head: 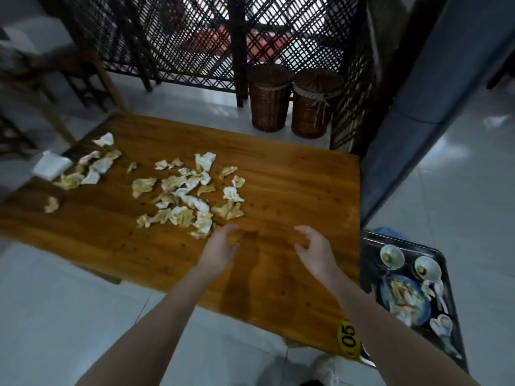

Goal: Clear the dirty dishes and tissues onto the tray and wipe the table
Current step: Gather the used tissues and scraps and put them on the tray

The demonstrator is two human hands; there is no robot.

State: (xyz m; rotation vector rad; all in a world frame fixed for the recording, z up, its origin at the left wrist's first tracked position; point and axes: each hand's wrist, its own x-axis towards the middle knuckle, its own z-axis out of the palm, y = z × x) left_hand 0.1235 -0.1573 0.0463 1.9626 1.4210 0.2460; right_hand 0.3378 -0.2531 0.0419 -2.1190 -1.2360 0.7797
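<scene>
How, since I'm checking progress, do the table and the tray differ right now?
The wooden table holds scattered crumpled tissues and no dishes; the dark tray holds white bowls and a blue plate. The table is large; the tray is smaller and sits beside its right end. Both carry soiled tissues.

Tissues (181,199) lie scattered over the left and middle of the table (292,176), and a tissue pack (51,164) sits at its left edge. A number tag (348,339) is on the near right corner. Right of the table is a tray (412,243), with two bowls (392,255) in it behind a plate (405,299). Two wicker baskets (269,98) stand behind the table, before a lattice screen (195,37).
</scene>
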